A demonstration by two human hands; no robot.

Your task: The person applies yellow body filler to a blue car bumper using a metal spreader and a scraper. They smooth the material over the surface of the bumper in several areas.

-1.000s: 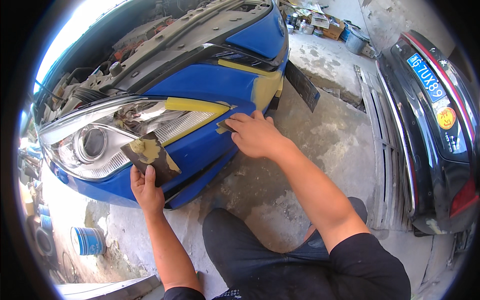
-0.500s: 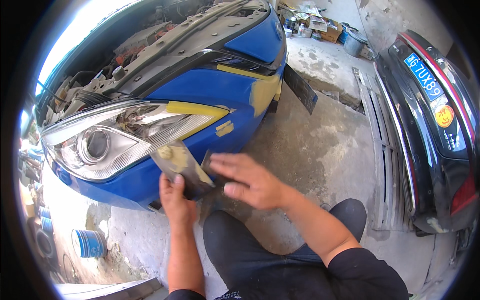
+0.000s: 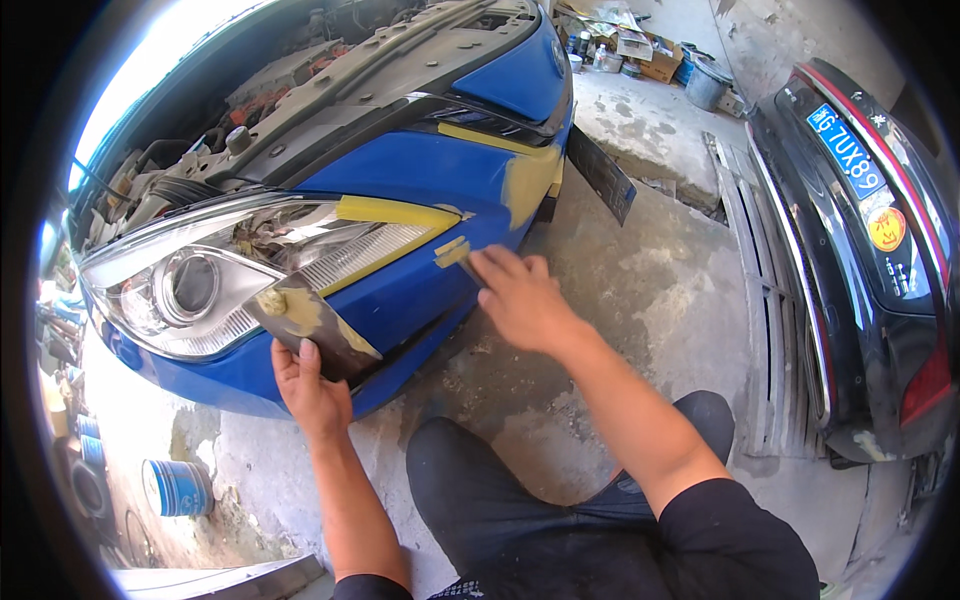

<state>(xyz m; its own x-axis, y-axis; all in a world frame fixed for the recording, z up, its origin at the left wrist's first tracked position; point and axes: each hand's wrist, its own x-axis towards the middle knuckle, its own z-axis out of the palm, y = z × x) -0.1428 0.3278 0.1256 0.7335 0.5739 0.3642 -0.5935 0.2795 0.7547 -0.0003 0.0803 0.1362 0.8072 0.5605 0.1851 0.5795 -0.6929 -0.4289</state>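
Observation:
My left hand (image 3: 316, 393) grips the lower edge of a dark, flat putty board (image 3: 332, 343), thumb on top. Pale yellow-green putty (image 3: 300, 308) is smeared along that board, with a lump at its far end. In my right hand (image 3: 530, 305) is a thin dark putty spreader (image 3: 470, 270), mostly hidden by the fingers. Its tip meets a small putty patch (image 3: 452, 248) on the blue front bumper (image 3: 400, 165). Left of the patch is the clear headlight (image 3: 190, 287), its inner edge covered with yellow masking tape (image 3: 392, 212). A larger putty patch (image 3: 522, 190) lies farther along the bumper.
The car's engine bay (image 3: 250, 130) is uncovered. A loose dark panel (image 3: 600, 178) hangs beyond the bumper. To the right stands a black car rear section (image 3: 850, 260) beside a floor grate (image 3: 765, 330). A blue bucket (image 3: 178, 487) sits at lower left; cans and boxes (image 3: 655, 62) at the back.
My right hand has moved forward from beside the board to the small bumper patch, carrying the spreader. My left hand and the board have shifted left.

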